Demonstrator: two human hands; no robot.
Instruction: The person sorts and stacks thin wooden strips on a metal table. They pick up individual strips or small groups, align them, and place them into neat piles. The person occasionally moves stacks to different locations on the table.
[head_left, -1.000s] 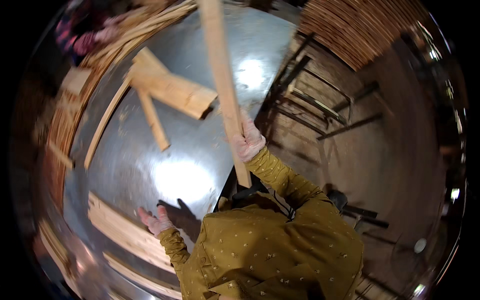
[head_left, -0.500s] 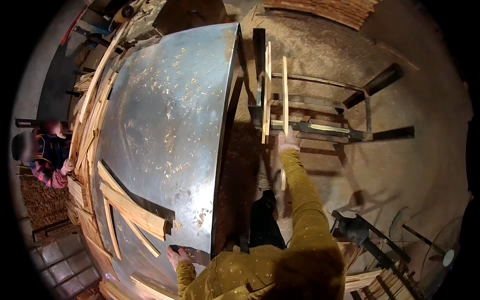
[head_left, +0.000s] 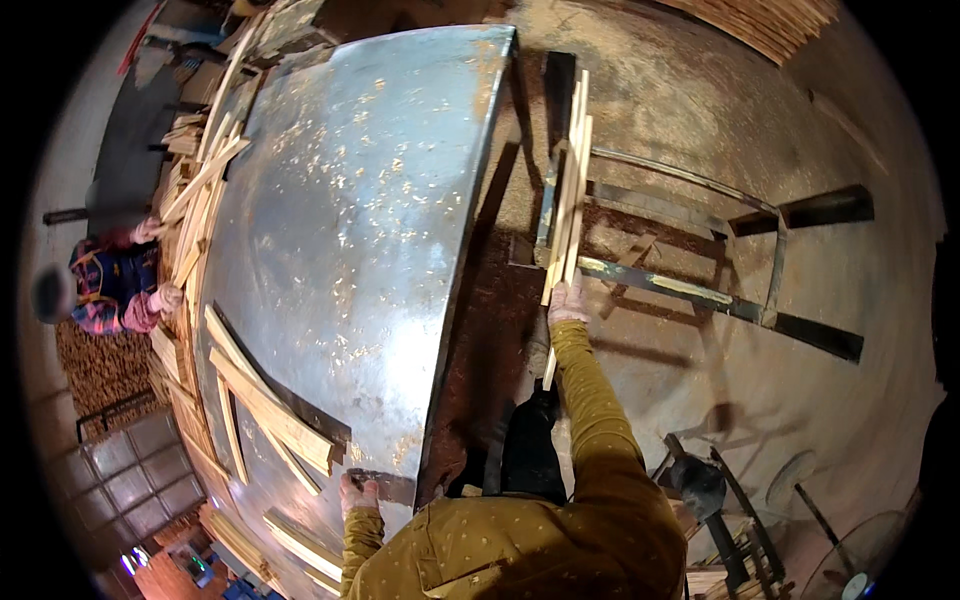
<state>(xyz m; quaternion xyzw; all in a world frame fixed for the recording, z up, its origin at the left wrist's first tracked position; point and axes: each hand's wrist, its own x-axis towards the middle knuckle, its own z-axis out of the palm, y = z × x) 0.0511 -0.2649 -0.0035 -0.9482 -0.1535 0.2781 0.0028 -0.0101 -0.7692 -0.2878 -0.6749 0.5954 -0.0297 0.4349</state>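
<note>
My right hand is closed around a long, narrow wooden strip. Its far part lies over a dark metal frame, close against other pale strips there. The strip's near end sticks out past my wrist. On the big metal table, my left hand rests near the front edge with its thumb apart and appears to hold nothing; its fingers partly hide one another. Beyond it, several wooden pieces lie crossed on the tabletop.
Across the table a person handles wood strips piled along the left edge. Shavings dot the metal. More boards are stacked at the far right. A dark metal stand is at lower right.
My right hand has brought its strip leftward, closing the gap to the strips on the frame. My left hand stays on the table. The person opposite has shifted both hands along the pile.
</note>
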